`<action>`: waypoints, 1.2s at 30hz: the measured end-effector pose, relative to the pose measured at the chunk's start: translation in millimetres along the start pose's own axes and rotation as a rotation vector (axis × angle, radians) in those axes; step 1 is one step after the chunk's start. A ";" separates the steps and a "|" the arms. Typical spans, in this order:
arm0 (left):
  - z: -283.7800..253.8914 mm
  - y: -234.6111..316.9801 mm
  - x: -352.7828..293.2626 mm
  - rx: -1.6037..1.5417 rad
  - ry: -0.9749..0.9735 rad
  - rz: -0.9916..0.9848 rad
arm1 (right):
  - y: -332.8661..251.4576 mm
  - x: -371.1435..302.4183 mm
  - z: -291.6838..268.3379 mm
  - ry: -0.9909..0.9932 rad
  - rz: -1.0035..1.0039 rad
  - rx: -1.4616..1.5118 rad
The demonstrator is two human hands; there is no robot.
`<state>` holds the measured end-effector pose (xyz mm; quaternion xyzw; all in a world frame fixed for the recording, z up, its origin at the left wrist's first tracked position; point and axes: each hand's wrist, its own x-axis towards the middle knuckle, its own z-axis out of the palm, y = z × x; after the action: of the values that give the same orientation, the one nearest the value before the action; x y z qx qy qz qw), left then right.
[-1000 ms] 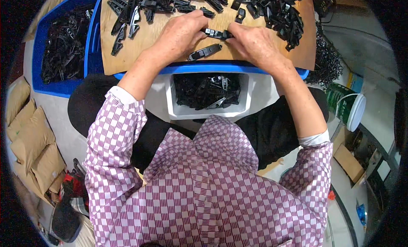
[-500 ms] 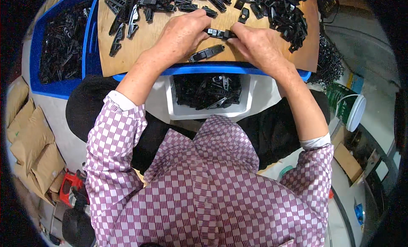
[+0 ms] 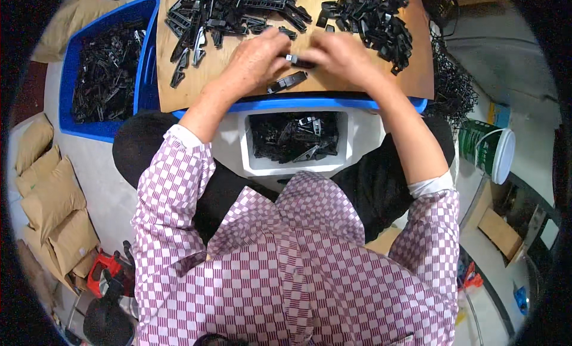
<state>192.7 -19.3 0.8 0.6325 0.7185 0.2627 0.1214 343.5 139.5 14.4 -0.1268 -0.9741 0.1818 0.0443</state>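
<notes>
Above the wooden board, my left hand (image 3: 258,59) pinches one end of a slim black plastic part (image 3: 300,61) with a small pale patch on it. My right hand (image 3: 341,55), blurred by motion, has its fingers closed around the other end. Just below lies a second, longer black plastic part (image 3: 288,82), apart from both hands. Beyond my left hand is a pile of long ribbed black parts (image 3: 238,9). A heap of smaller, chunkier black pieces (image 3: 381,27) sits beyond my right hand.
The wooden board (image 3: 205,87) rests on a blue bin (image 3: 333,103). Under its near edge, a white box (image 3: 298,167) holds black parts. On the left stand another blue bin (image 3: 89,128) of black parts and stacked brown sacks (image 3: 56,197). A green bucket (image 3: 476,145) is on the right.
The right hand has turned and shifted slightly at its end of the held part. The whole view has shifted a little, and the part on the board lies where it was.
</notes>
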 end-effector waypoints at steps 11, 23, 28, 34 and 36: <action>3.9 -5.6 17.9 0.438 0.160 0.014 | 21.2 14.7 20.2 0.196 0.197 -0.178; 14.6 4.4 3.2 0.281 0.227 0.234 | 34.2 -31.4 19.7 0.348 -0.043 -0.013; 4.5 5.6 -5.9 0.269 0.121 -0.078 | 38.2 -24.3 13.9 0.294 -0.052 -0.159; 8.9 3.0 3.1 0.182 0.064 -0.051 | 31.6 -15.2 2.7 0.236 -0.132 -0.081; 10.4 1.7 6.4 0.168 0.050 -0.028 | 26.0 -14.3 0.0 0.164 -0.130 -0.104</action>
<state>198.3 -10.6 -5.8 0.6235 0.7496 0.2156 0.0536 363.3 159.2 4.3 -0.0801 -0.9814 0.1170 0.1291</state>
